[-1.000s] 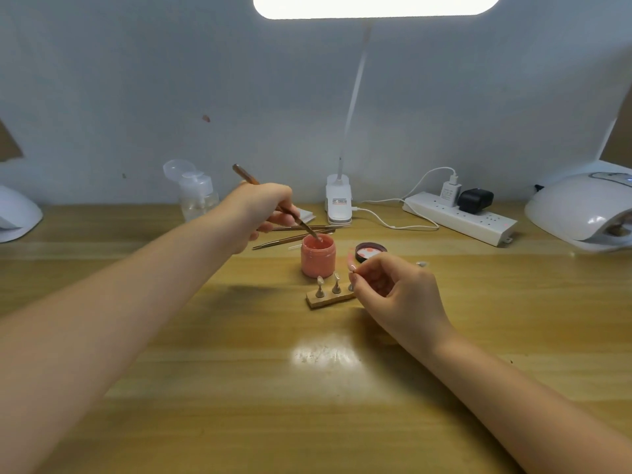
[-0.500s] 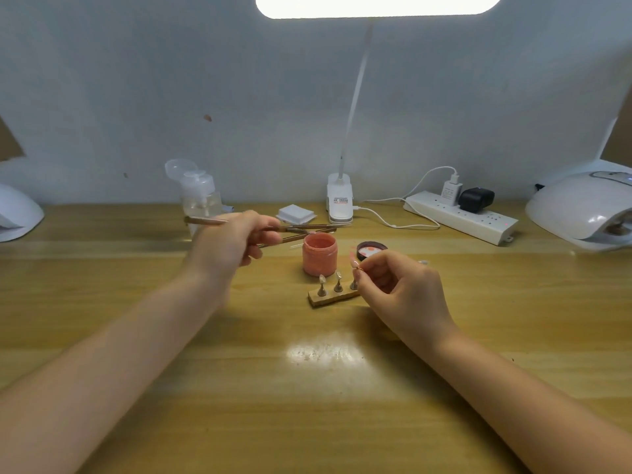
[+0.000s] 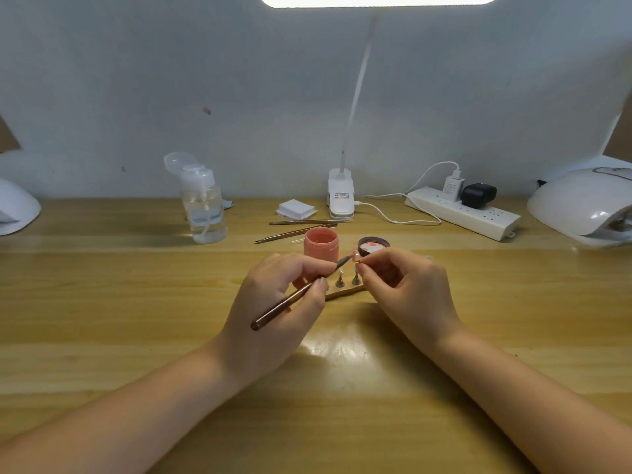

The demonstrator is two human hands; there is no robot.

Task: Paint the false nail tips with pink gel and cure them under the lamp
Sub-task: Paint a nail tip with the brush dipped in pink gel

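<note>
My left hand point(image 3: 273, 302) grips a bronze nail brush point(image 3: 297, 295), its bristle end touching a small false nail tip point(image 3: 356, 257). My right hand point(image 3: 403, 289) pinches that tip between thumb and forefinger. Just behind the hands stands the open pink gel jar point(image 3: 321, 246) with its dark lid point(image 3: 373, 246) lying to its right. A small wooden stand point(image 3: 345, 290) with metal tip holders sits between the hands, partly hidden. The white curing lamp point(image 3: 581, 206) rests at the far right of the table.
Two more brushes point(image 3: 301, 227) lie behind the jar. A clear pump bottle point(image 3: 205, 210), a stack of white pads point(image 3: 295, 209), a desk lamp base point(image 3: 340, 195) with cable and a power strip point(image 3: 461, 212) line the back. Another white device point(image 3: 17, 208) sits far left.
My left hand pulled the brush out of the jar, swung it round and brought its bristles to the nail tip. My right hand lifted slightly, still pinching the tip.
</note>
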